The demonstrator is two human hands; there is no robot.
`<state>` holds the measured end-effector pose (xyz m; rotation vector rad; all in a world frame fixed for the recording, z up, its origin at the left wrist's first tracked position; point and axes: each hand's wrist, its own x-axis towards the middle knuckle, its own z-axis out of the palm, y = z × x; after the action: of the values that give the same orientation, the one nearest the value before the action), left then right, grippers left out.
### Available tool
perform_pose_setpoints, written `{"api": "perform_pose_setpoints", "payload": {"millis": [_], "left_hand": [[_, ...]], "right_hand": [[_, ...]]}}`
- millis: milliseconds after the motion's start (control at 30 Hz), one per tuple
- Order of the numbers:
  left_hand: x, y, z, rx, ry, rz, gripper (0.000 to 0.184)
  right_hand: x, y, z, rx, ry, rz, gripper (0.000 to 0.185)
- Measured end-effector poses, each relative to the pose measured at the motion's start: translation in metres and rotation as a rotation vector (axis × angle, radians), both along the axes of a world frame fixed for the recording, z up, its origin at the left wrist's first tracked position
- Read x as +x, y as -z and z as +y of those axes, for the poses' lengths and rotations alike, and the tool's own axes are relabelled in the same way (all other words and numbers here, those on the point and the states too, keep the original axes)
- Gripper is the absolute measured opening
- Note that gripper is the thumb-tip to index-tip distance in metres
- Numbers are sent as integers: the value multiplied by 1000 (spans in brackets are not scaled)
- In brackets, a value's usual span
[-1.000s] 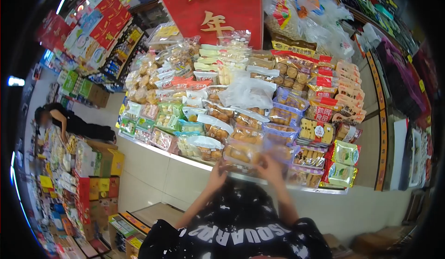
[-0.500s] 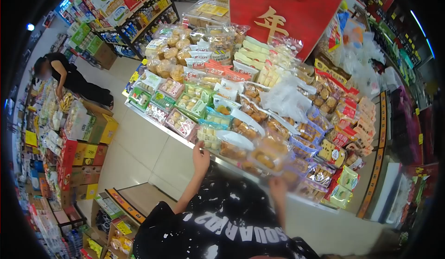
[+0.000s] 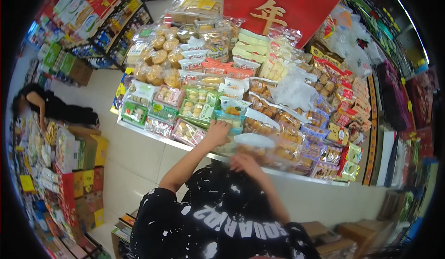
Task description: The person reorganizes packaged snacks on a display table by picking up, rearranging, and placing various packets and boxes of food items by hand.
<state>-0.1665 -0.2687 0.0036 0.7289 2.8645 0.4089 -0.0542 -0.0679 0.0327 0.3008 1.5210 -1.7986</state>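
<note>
- Along the front of the tabletop, both hands now lie closer together than half a second ago.
- Left hand: moved from the rim onto a teal packet; whether its grip pinches cannot be told.
- Right hand: shifted leftward, just beside a white-topped packet; fingers bunched, hold unclear.
- Handling apparently centres on these front packets.

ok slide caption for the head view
Left hand over packaged snacks on a shop display, right hand at its front, red sign behind.
</note>
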Motion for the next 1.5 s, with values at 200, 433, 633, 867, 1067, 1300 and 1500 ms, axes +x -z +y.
{"api": "perform_pose_setpoints", "payload": {"millis": [200,433,633,867,1067,1300,1500], "left_hand": [[-20,-8,1,41,155,-183,55],[-35,3,12,126,416,-370,51],[-46,18,7,167,552,-383,59],[-51,4,12,154,549,-411,58],[-78,-7,9,435,260,16,52],[-91,33,22,17,328,-209,55],[-92,16,28,37,395,-422,53]], "right_hand": [[-9,81,-57,217,-117,-50,34],[-16,81,-66,-278,332,-438,34],[-25,79,-81,-320,428,-511,37],[-26,85,-84,-322,310,-323,40],[8,118,-63,-305,405,-371,41],[15,111,-63,-301,511,-416,40],[20,118,-56,-281,483,-391,41]]}}
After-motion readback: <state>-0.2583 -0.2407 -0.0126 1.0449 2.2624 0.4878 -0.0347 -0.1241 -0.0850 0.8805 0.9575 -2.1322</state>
